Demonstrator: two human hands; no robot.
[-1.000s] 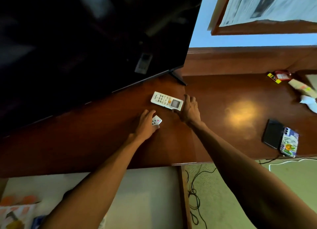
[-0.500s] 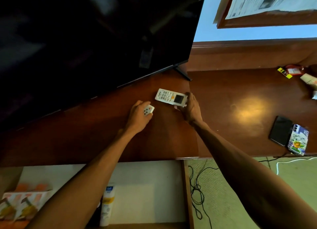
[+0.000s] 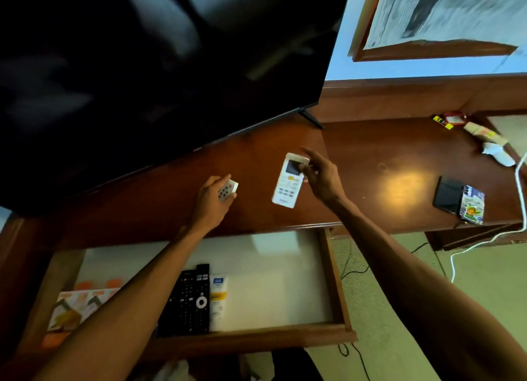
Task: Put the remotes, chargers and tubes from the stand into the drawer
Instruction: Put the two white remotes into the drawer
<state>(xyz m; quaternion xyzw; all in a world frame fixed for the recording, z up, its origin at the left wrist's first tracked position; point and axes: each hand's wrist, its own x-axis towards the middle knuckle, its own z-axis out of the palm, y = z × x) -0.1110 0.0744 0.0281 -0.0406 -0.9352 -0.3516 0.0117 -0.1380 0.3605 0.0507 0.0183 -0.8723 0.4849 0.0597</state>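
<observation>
My left hand (image 3: 212, 202) grips a small white remote (image 3: 227, 191) with round buttons above the wooden stand (image 3: 370, 152). My right hand (image 3: 320, 175) holds a long white air-conditioner remote (image 3: 288, 185) by its screen end, lifted and hanging lengthwise above the stand. Below, the open drawer (image 3: 332, 275) has a white lining and holds two black remotes (image 3: 189, 300), a white tube (image 3: 218, 298) beside them and orange-patterned boxes (image 3: 75, 303) at the left.
A large black TV (image 3: 142, 67) fills the upper left on its foot. At the right of the stand lie a black phone (image 3: 446, 194), a patterned phone case (image 3: 472, 208), a white charger cable (image 3: 519, 186) and small packets (image 3: 482, 132). Black cables trail on the green carpet (image 3: 370, 295).
My right hand has lifted the long white remote off the stand and turned it lengthwise. My left hand still holds the small remote. The view dropped, showing more of the open drawer.
</observation>
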